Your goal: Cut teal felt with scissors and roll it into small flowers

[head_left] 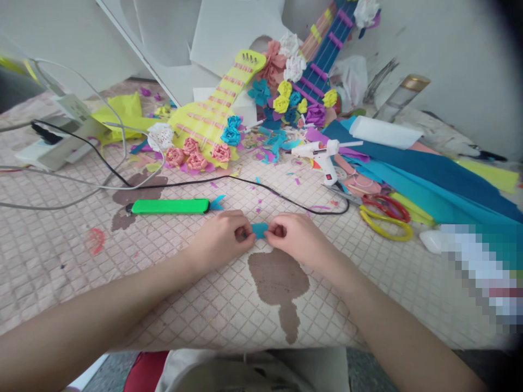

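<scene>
A small piece of blue crepe paper (259,230) is stretched between my two hands, just above the quilted table cover. My left hand (229,234) pinches its left end, thumb and fingers pressed together. The right end sits in the pinch of my right hand (296,234). Just beyond my left hand lies a bright green box-cutter-like tool (170,206), with a scrap of blue paper (218,203) at its right tip. Past my right hand, a white glue gun (324,158) rests on the table, its nozzle pointing left.
Scissors (386,218) with red and yellow handles lie at right beside blue paper sheets (417,163). A yellow paper guitar (204,117) and a blue one (327,49) lean at the back among paper flowers. A black cord (196,182) crosses the table from a power strip (44,152).
</scene>
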Available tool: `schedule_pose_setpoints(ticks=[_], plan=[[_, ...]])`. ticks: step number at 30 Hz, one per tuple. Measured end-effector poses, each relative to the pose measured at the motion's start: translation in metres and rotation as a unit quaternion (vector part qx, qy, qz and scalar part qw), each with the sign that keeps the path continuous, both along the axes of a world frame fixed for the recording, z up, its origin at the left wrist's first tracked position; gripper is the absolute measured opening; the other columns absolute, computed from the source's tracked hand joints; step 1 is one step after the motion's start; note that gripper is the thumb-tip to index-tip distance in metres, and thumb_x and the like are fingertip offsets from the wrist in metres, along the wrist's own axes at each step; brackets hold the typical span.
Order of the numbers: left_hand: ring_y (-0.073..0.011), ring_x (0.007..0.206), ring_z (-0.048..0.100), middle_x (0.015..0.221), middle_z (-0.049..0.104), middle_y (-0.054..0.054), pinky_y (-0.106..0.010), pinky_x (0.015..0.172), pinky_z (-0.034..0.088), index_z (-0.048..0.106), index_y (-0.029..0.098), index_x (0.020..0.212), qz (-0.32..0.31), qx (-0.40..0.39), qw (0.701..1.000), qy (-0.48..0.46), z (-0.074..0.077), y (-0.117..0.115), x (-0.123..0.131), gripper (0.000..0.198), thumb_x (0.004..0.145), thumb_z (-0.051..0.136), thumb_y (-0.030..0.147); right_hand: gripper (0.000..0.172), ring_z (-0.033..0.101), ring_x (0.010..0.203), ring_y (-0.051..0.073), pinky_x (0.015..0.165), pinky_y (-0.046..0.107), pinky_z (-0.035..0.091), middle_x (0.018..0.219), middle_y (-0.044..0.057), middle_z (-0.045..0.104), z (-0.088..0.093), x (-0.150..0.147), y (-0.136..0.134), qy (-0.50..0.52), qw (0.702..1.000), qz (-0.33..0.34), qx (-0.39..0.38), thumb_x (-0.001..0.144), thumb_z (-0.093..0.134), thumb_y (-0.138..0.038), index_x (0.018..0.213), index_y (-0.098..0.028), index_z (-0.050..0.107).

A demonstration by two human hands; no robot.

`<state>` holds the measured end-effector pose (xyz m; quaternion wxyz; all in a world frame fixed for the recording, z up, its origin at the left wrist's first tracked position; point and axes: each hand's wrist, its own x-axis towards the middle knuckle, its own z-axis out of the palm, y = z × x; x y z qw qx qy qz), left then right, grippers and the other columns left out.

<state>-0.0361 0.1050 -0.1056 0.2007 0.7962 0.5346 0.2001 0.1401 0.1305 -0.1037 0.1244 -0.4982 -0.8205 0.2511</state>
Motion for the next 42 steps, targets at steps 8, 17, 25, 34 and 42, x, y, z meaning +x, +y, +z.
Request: schedule_pose_setpoints(ticks=[8,17,25,34,42], plan=[[-0.0108,0.058,0.048,0.06,0.052,0.001,-0.023,0.053,0.035,0.058,0.015,0.061,0.003,-0.004,1.0,0.001,0.0,0.0,0.001,0.011,0.071,0.056,0.018,0.014,0.048,0.058,0.011,0.055,0.024,0.034,0.059,-0.002,0.055,0.001,-0.002,-0.001,-0.006,1.0,-0.004,0.0,0.071,0.058,-0.019,0.058,-0.018,0.054],[-0.0095,0.056,0.043,0.057,0.046,0.003,-0.023,0.052,0.032,0.042,0.017,0.055,-0.005,0.008,1.0,-0.02,-0.002,-0.001,0.001,0.02,0.069,0.055,0.013,0.025,0.042,0.053,0.009,0.051,0.024,0.029,0.055,-0.004,0.047,-0.001,0.0,-0.002,-0.012,0.999,0.002,0.032,0.072,0.058,-0.022,0.054,-0.019,0.04],[-0.0093,0.055,0.04,0.057,0.043,0.004,-0.023,0.052,0.029,0.038,0.017,0.055,-0.007,-0.004,1.0,-0.022,-0.002,-0.001,-0.001,0.021,0.069,0.054,0.014,0.034,0.038,0.051,0.01,0.048,0.024,0.025,0.051,-0.005,0.043,-0.002,-0.006,-0.007,-0.024,0.999,-0.038,0.025,0.071,0.063,-0.032,0.054,-0.019,0.037],[-0.008,0.052,0.037,0.055,0.041,0.005,-0.022,0.05,0.028,0.036,0.017,0.054,-0.012,-0.018,1.0,-0.022,0.002,0.001,-0.002,0.024,0.069,0.055,0.014,0.024,0.04,0.05,0.009,0.048,0.023,0.029,0.052,-0.006,0.044,0.001,0.005,0.0,0.022,0.999,-0.04,-0.024,0.067,0.062,-0.02,0.056,-0.019,0.041],[-0.0072,0.051,0.035,0.056,0.04,0.005,-0.022,0.051,0.027,0.034,0.017,0.054,-0.033,-0.03,0.998,-0.037,-0.001,0.003,-0.007,0.024,0.069,0.053,0.013,0.02,0.042,0.051,0.009,0.049,0.022,0.032,0.054,-0.006,0.047,0.003,0.01,0.002,0.05,0.996,-0.05,-0.054,0.065,0.061,-0.014,0.058,-0.019,0.043]])
